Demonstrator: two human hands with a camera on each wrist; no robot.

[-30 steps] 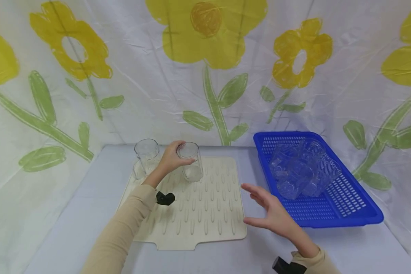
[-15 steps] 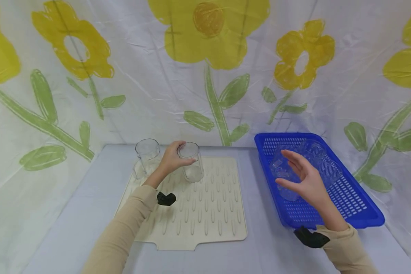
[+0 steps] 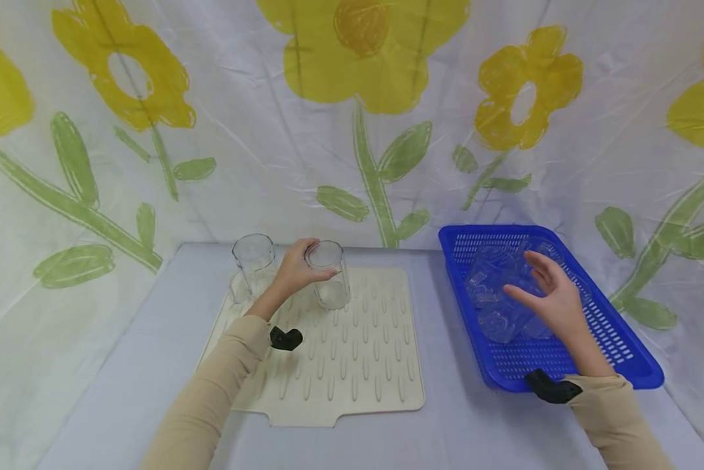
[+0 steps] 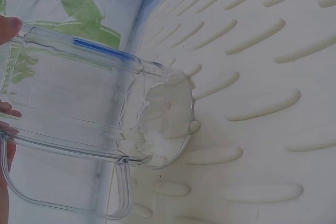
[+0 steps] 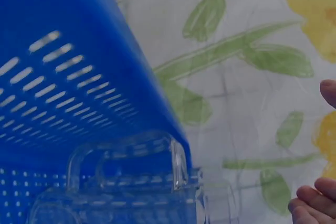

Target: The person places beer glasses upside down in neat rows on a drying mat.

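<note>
Near the bench's [image 3: 440,431] far edge, our left hand [image 3: 296,269] grips one mug [image 3: 335,289] on the mat [image 3: 360,375]; our right hand [image 3: 557,303], spread above the mug-filled basket [image 3: 645,377], seems at the fetching step, needing a grip.

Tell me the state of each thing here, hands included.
Left hand: gripping a glass mug
Held glass mug: standing on the drying mat
Glass mug on the left: standing, not held
Drying mat: lying flat
Blue plastic basket: holding heaped glass mugs
Right hand: empty, thumb apart from fingers
Floral backdrop: hanging, creased
</note>
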